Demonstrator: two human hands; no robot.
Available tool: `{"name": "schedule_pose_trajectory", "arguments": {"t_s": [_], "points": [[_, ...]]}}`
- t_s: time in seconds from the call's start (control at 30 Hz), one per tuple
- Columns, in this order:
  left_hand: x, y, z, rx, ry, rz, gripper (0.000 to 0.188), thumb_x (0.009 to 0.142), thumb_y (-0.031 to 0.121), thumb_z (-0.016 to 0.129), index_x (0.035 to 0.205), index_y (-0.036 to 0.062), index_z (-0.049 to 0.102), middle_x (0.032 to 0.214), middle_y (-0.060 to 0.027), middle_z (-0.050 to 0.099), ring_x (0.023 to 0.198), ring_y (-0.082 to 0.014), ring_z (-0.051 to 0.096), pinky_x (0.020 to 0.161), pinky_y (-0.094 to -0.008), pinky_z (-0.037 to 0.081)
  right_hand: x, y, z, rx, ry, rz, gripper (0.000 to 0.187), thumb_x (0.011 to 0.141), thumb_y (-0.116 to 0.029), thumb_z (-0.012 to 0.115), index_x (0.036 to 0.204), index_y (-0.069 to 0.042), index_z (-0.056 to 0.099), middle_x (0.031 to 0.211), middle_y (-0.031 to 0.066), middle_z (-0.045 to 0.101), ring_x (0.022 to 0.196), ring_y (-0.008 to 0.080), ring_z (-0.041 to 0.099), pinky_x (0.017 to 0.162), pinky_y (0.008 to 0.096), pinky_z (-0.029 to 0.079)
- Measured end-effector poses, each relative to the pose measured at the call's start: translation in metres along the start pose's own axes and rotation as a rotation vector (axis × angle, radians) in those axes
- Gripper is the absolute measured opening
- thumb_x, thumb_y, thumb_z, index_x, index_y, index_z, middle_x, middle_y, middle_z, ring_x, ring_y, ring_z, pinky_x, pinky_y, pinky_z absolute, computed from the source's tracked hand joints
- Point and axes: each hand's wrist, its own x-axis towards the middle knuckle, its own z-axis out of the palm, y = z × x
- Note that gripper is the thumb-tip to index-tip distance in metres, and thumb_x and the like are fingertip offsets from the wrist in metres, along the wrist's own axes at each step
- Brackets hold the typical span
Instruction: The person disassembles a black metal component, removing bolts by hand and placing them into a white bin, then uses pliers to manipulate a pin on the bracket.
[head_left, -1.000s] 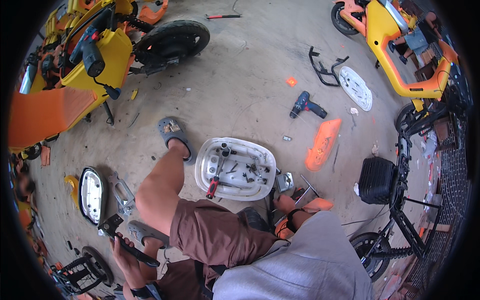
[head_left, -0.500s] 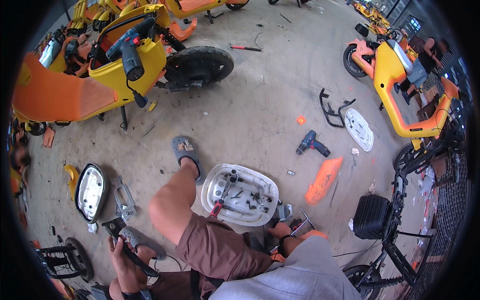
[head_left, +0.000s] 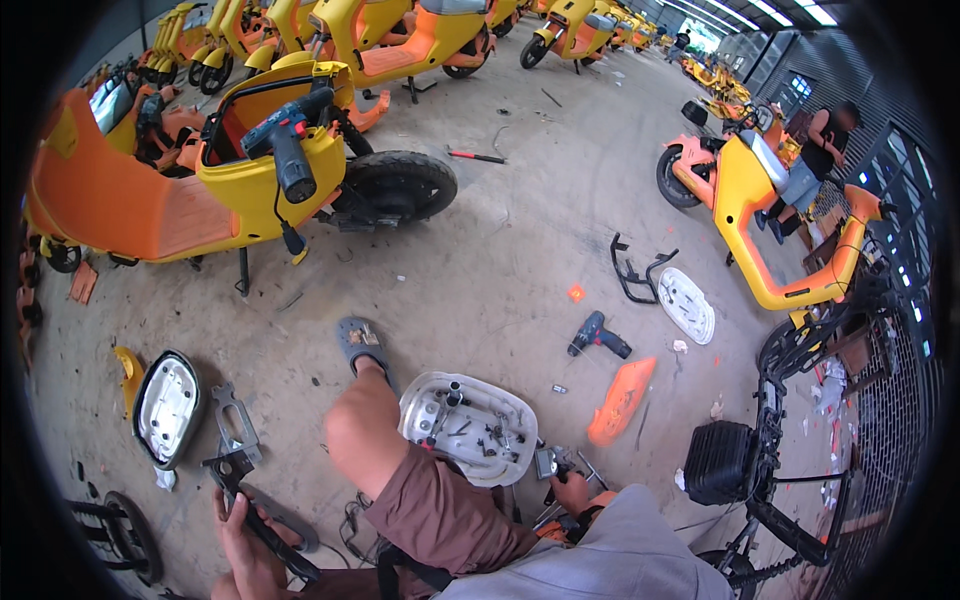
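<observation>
At the lower left, my left hand [head_left: 238, 545] is wrapped round a long black bracket [head_left: 262, 525] with a flat, forked end. My right hand [head_left: 573, 492] is low beside my right thigh, fingers curled round something dark that I cannot make out. A T-handle wrench [head_left: 592, 470] lies right next to it, and a small silver box-shaped part [head_left: 545, 463] is just to its left. Between my knee and that hand rests a white plastic shell [head_left: 515, 462], holding a dark socket-like cylinder [head_left: 455, 393] and several loose screws.
A cordless drill [head_left: 598, 337], an orange panel [head_left: 622, 402], a black tubular rack [head_left: 640, 270] and a white cover [head_left: 687, 306] lie ahead right. A yellow-orange scooter [head_left: 180, 215] stands left, a stripped frame [head_left: 770, 440] right. A white-lined seat shell [head_left: 168, 408] lies left. Another person [head_left: 815, 165] sits far right.
My view has tilted upward, showing more scooters in the background. My left hand still grips the black bracket; my right hand has shifted slightly nearer me beside the wrench.
</observation>
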Motion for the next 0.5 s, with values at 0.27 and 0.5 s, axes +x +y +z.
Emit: {"name": "schedule_pose_trajectory", "arguments": {"t_s": [0.27, 0.5], "points": [[-0.001, 0.005, -0.011, -0.086, -0.136, -0.031, 0.023, 0.092, 0.012, 0.059, 0.113, 0.0075, 0.049, 0.085, -0.0043, 0.058, 0.061, -0.0126, 0.053, 0.050, -0.0248, 0.046, 0.011, -0.155, -0.101, 0.713, -0.021, -0.260, 0.025, 0.097, -0.023, 0.058, 0.088, 0.000, 0.061, 0.070, 0.0074, 0.066, 0.063, 0.0135, 0.063, 0.059, 0.0297, 0.049], [-0.009, 0.017, -0.012, -0.120, -0.205, -0.073, 0.019, 0.092, 0.016, 0.061, 0.106, 0.0087, 0.050, 0.088, -0.0059, 0.056, 0.061, -0.0154, 0.054, 0.051, -0.0269, 0.045, -0.068, -0.346, -0.192, 0.886, -0.441, -0.700, 0.032, 0.103, -0.020, 0.048, 0.125, 0.003, 0.050, 0.080, 0.0104, 0.066, 0.073, 0.0172, 0.065, 0.070, 0.0305, 0.053]]}}
